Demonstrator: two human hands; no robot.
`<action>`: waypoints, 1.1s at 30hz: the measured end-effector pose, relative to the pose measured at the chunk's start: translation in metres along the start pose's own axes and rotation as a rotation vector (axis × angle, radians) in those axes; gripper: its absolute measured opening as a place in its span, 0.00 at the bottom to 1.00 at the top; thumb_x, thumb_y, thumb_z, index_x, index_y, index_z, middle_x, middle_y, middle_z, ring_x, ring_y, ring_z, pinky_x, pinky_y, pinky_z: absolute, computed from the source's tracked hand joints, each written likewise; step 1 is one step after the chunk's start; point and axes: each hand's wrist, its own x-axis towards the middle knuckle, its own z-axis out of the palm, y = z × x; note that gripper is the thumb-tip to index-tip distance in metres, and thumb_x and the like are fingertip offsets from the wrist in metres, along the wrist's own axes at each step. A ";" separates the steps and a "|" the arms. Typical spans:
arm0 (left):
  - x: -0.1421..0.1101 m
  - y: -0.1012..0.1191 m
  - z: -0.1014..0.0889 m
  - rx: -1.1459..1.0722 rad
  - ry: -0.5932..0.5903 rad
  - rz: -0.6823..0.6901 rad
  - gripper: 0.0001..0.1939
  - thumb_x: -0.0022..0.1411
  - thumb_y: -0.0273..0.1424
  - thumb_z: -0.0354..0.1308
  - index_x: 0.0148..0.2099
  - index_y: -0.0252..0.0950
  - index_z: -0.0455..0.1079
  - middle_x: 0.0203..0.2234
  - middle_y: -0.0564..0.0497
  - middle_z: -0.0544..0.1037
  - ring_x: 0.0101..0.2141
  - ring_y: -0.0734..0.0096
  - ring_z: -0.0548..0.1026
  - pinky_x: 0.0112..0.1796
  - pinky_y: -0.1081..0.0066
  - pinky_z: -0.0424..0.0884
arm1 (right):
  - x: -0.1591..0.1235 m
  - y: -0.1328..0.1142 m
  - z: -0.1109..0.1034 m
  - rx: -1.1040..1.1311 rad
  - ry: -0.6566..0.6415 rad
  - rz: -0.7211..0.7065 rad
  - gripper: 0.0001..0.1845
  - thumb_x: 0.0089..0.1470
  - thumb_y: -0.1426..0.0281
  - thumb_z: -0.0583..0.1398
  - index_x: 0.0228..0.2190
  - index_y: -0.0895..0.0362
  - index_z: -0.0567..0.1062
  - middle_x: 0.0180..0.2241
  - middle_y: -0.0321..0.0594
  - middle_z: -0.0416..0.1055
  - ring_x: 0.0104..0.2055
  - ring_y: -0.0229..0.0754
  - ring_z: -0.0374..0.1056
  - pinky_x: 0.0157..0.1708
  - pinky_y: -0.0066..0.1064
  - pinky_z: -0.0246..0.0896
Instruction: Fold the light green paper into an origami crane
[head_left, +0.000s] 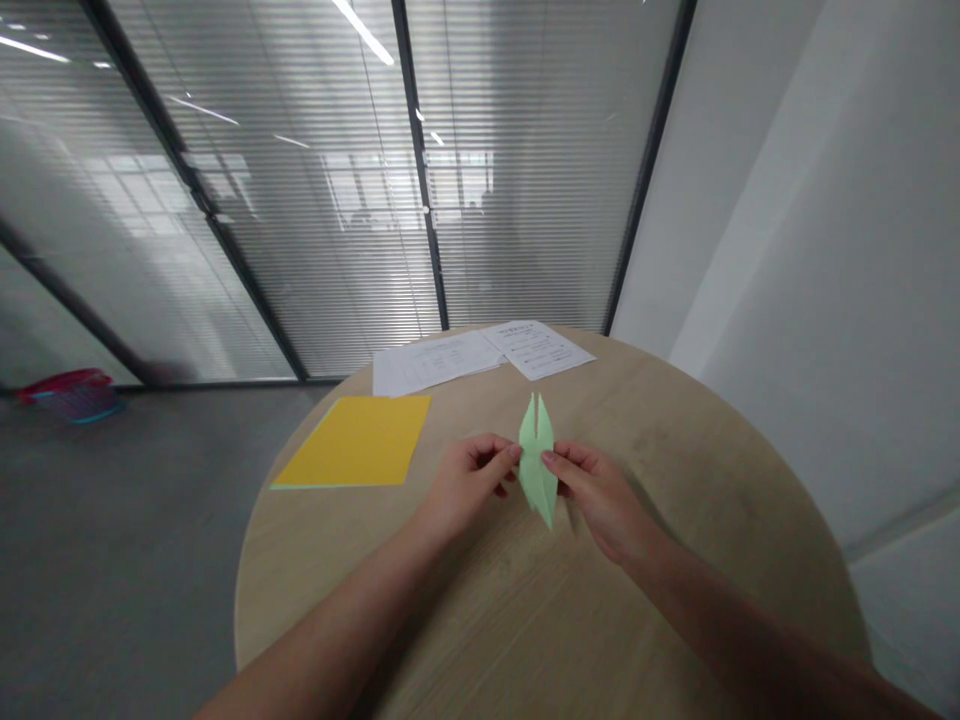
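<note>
A pale green folded paper shape (537, 462), narrow and pointed at both ends with two tips at the top, is held upright above a round wooden table (675, 440). My left hand (469, 478) pinches its left edge with thumb and fingertips. My right hand (600, 495) pinches its right edge the same way. Both hands are closed on the paper, which hangs a little above the tabletop near the table's middle.
A stack of yellow paper sheets (358, 440) lies on the table to the left. White printed sheets (480, 357) lie at the far edge. Glass walls with blinds stand behind; a red and blue basket (71, 394) sits on the floor at left.
</note>
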 end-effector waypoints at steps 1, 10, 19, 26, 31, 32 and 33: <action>0.000 0.001 0.000 0.001 0.004 0.013 0.16 0.61 0.43 0.61 0.35 0.34 0.76 0.24 0.52 0.74 0.26 0.72 0.72 0.27 0.73 0.70 | 0.000 0.000 0.000 0.018 0.007 0.014 0.22 0.47 0.53 0.70 0.32 0.59 0.79 0.30 0.39 0.74 0.32 0.38 0.67 0.37 0.30 0.61; 0.003 0.010 -0.020 -0.103 -0.009 0.091 0.20 0.59 0.37 0.65 0.53 0.37 0.77 0.33 0.49 0.78 0.31 0.70 0.74 0.26 0.74 0.72 | -0.009 -0.002 0.006 -0.010 -0.052 0.124 0.28 0.43 0.48 0.71 0.35 0.58 0.75 0.28 0.35 0.69 0.28 0.34 0.60 0.30 0.28 0.55; 0.001 0.019 -0.023 -0.160 -0.055 0.098 0.16 0.56 0.34 0.67 0.47 0.36 0.78 0.32 0.49 0.80 0.29 0.72 0.74 0.25 0.75 0.71 | -0.014 -0.004 0.009 -0.044 -0.107 0.166 0.31 0.42 0.44 0.69 0.33 0.58 0.72 0.27 0.33 0.64 0.27 0.33 0.58 0.28 0.28 0.54; 0.003 0.016 -0.025 -0.189 -0.009 0.098 0.13 0.51 0.34 0.69 0.40 0.36 0.78 0.29 0.50 0.80 0.27 0.73 0.73 0.24 0.74 0.70 | -0.014 -0.003 0.011 -0.015 -0.089 0.177 0.31 0.40 0.45 0.70 0.31 0.58 0.71 0.25 0.32 0.63 0.25 0.32 0.57 0.26 0.28 0.52; 0.004 0.015 -0.026 -0.216 -0.050 0.113 0.10 0.52 0.32 0.69 0.38 0.36 0.77 0.29 0.51 0.79 0.27 0.74 0.73 0.24 0.76 0.70 | -0.014 -0.002 0.010 0.016 -0.109 0.196 0.31 0.40 0.46 0.71 0.31 0.58 0.71 0.25 0.31 0.63 0.25 0.32 0.57 0.26 0.27 0.52; 0.004 0.015 -0.026 -0.217 -0.064 0.115 0.11 0.52 0.32 0.69 0.38 0.36 0.77 0.30 0.51 0.79 0.28 0.74 0.73 0.24 0.76 0.70 | -0.015 -0.002 0.010 0.019 -0.115 0.199 0.31 0.40 0.46 0.71 0.31 0.58 0.71 0.25 0.31 0.63 0.25 0.31 0.57 0.26 0.27 0.52; 0.004 0.015 -0.026 -0.219 -0.076 0.115 0.11 0.52 0.32 0.69 0.39 0.36 0.76 0.30 0.51 0.79 0.28 0.73 0.73 0.24 0.76 0.69 | -0.015 -0.003 0.010 0.019 -0.121 0.203 0.31 0.40 0.46 0.72 0.31 0.59 0.71 0.25 0.31 0.63 0.25 0.31 0.57 0.26 0.27 0.51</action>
